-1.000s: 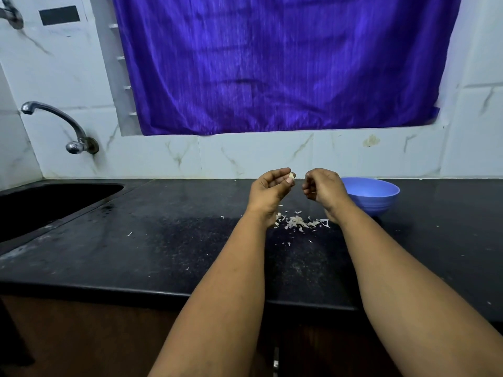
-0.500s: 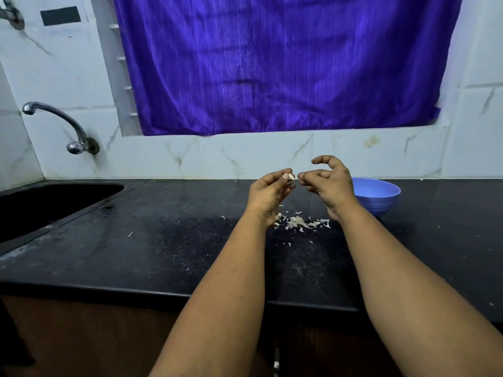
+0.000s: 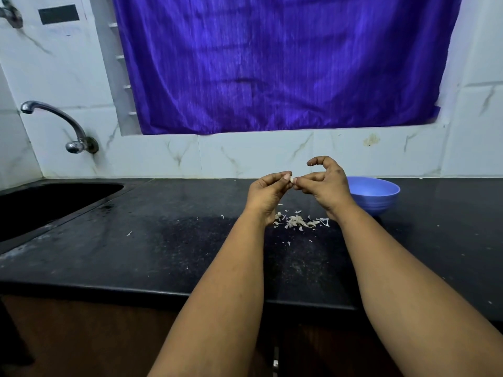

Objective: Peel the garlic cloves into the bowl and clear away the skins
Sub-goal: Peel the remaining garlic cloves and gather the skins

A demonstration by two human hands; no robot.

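Observation:
A small white garlic clove (image 3: 292,180) is held in the air above the black counter. My left hand (image 3: 268,192) pinches it between thumb and fingertips. My right hand (image 3: 324,183) meets it from the right, thumb and a finger pinching at the clove, the other fingers arched above. Below the hands lies a small heap of pale garlic skins (image 3: 298,221) on the counter. A blue bowl (image 3: 377,194) stands just right of and behind my right hand; what it holds is hidden.
The black counter (image 3: 163,248) carries scattered skin flecks. A sunken black sink (image 3: 40,202) lies at the left with a chrome tap (image 3: 62,123) on the tiled wall. A purple curtain (image 3: 285,63) hangs behind. The counter's front edge runs below my forearms.
My right hand has moved left from its curled, separate pose and raised its fingers, now pinching at the clove held by my left hand. The left hand stayed nearly still.

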